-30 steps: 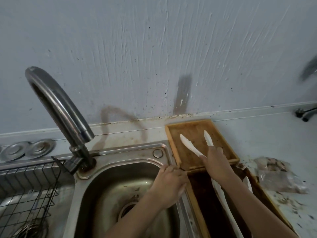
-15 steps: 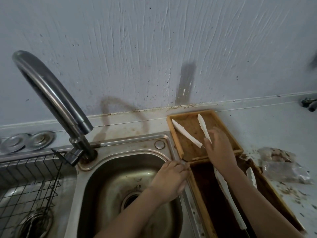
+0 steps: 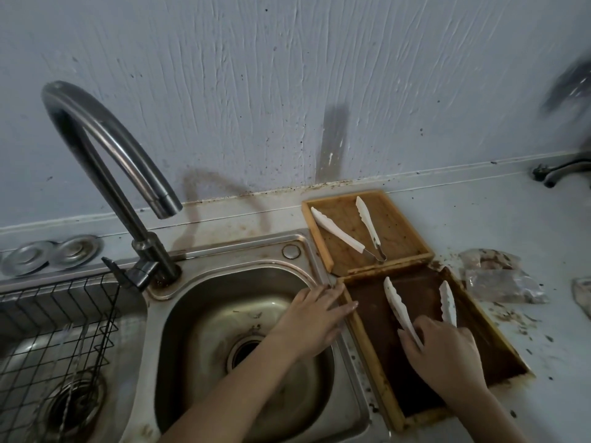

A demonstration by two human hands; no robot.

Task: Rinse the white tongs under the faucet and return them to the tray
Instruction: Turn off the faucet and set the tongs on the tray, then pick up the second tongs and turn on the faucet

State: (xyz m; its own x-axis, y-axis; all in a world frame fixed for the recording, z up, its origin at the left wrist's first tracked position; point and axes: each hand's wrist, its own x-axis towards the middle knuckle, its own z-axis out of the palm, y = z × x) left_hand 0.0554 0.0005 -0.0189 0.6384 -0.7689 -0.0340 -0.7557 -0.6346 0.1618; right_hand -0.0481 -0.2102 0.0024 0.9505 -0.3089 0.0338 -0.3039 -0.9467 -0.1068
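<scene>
One pair of white tongs (image 3: 339, 231) lies spread in the light wooden tray (image 3: 399, 257) against the wall, free of both hands. A second pair of white tongs (image 3: 396, 303) lies in the darker tray (image 3: 361, 346) nearer to me. My right hand (image 3: 444, 353) covers their hinge end, fingers closed around the left arm. My left hand (image 3: 315, 314) rests flat where the sink rim meets the dark tray's left edge, holding nothing. The curved steel faucet (image 3: 108, 145) stands to the left with no water running.
The steel sink basin (image 3: 198, 314) with its drain lies under my left forearm. A black wire rack (image 3: 57, 330) fills the left basin. Two metal discs (image 3: 48, 254) sit behind it. Crumpled plastic bags (image 3: 499, 279) and brown crumbs lie right of the trays. A small tap (image 3: 559, 171) juts from the wall.
My right hand has let go of the tongs in the far tray and pulled back onto the second pair in the near tray. My left hand has barely moved.
</scene>
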